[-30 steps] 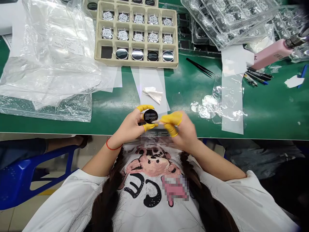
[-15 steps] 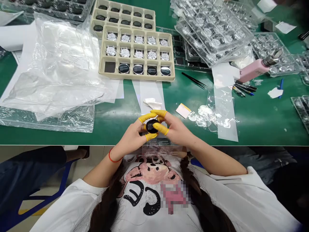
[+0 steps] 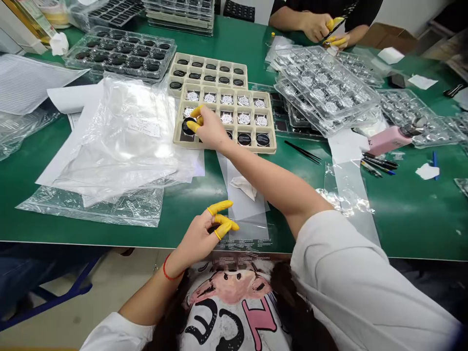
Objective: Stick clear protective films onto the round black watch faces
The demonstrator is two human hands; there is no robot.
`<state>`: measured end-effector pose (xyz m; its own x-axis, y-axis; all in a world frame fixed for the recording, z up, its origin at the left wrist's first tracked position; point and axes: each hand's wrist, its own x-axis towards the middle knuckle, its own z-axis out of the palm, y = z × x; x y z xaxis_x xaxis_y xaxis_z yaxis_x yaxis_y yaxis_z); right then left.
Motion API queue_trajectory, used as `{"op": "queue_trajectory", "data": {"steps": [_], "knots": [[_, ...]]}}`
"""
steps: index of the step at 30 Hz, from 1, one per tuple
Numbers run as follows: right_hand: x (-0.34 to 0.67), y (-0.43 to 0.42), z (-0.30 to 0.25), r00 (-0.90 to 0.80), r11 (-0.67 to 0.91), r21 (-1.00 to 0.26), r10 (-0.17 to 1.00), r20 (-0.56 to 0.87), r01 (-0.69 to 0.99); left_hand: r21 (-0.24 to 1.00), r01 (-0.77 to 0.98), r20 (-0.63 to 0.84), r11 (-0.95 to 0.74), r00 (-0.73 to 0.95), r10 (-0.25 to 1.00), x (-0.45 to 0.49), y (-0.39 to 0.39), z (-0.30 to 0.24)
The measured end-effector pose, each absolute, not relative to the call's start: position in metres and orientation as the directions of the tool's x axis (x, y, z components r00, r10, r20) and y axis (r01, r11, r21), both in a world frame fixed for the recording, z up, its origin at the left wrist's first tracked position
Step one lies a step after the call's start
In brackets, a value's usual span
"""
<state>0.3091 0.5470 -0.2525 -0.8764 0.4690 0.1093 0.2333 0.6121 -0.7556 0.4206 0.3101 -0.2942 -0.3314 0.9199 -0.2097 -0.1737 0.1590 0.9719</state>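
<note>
Clock reference: read from the centre of the view.
Right hand (image 3: 212, 130): at 11 o'clock, clamped with yellow-capped thumb and fingers on a round black watch piece with white print (image 3: 189, 126).
Watch piece position: at the 8 o'clock corner compartment of a cream plastic compartment tray (image 3: 256, 150); overlapping the upper divider, not lying flat in the middle like the neighbours; cannot tell whether touching the bottom.
Tray contents: silver watch cases with pale printed backs (image 3: 227, 100) in the two far rows; black-faced pieces (image 3: 244, 139) in the near row, partly hidden by the wrist.
Left hand (image 3: 200, 234): at 7 o'clock, near the table edge; index held apart from thumb; thumb and next finger overlapping in view, so cannot tell whether together or pinching anything.
Clear sheet with white print (image 3: 248, 243): at 6 o'clock, just beside the left fingertips.
Crumpled white scrap (image 3: 245, 187): just off centre toward 4 o'clock, on white paper.
Slim black tweezers (image 3: 303, 152): between 2 and 3 o'clock, on the green tabletop (image 3: 420, 214).
Pink bottle (image 3: 389, 140): slightly above 3 o'clock, lying beyond several pens.
Co-worker's hands (image 3: 318, 27): at 1 o'clock, holding a slim dark tool.
</note>
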Motion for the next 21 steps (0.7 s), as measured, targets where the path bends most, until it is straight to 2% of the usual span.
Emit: {"op": "queue_trajectory", "data": {"steps": [3, 5, 8, 11, 14, 16, 19, 21], "knots": [[0.306, 0.545, -0.253, -0.895, 0.616, -0.752, 0.439, 0.079, 0.236, 0.963, -0.212, -0.229, 0.165, -0.327, 0.917, 0.42, 0.308, -0.294], [0.328, 0.546, -0.243, -0.897, 0.605, -0.774, 0.427, 0.114, 0.189, 0.953, -0.259, -0.244, 0.161, -0.335, 0.91, 0.42, 0.307, -0.292], [0.388, 0.545, -0.223, -0.901, 0.509, -0.855, 0.412, 0.136, 0.103, 0.925, -0.353, -0.277, 0.14, -0.377, 0.884, 0.42, 0.31, -0.288], [0.453, 0.531, -0.218, -0.927, 0.199, -0.961, 0.358, -0.111, 0.192, 0.902, -0.416, -0.305, 0.114, -0.431, 0.849, 0.421, 0.314, -0.286], [0.497, 0.505, -0.23, -0.878, -0.104, -0.931, 0.311, -0.364, 0.35, 0.912, -0.404, -0.255, 0.071, -0.424, 0.869, 0.424, 0.318, -0.29], [0.513, 0.486, -0.239, -0.853, -0.189, -0.899, 0.288, -0.435, 0.394, 0.931, -0.358, -0.215, 0.067, -0.391, 0.895, 0.426, 0.318, -0.292], [0.529, 0.473, -0.243, -0.868, -0.116, -0.917, 0.298, -0.398, 0.381, 0.953, -0.284, -0.207, 0.103, -0.365, 0.908, 0.43, 0.316, -0.289], [0.544, 0.48, -0.24, -0.885, 0.1, -0.934, 0.37, -0.284, 0.342, 0.939, -0.305, -0.261, 0.157, -0.339, 0.904, 0.431, 0.315, -0.283]]}}
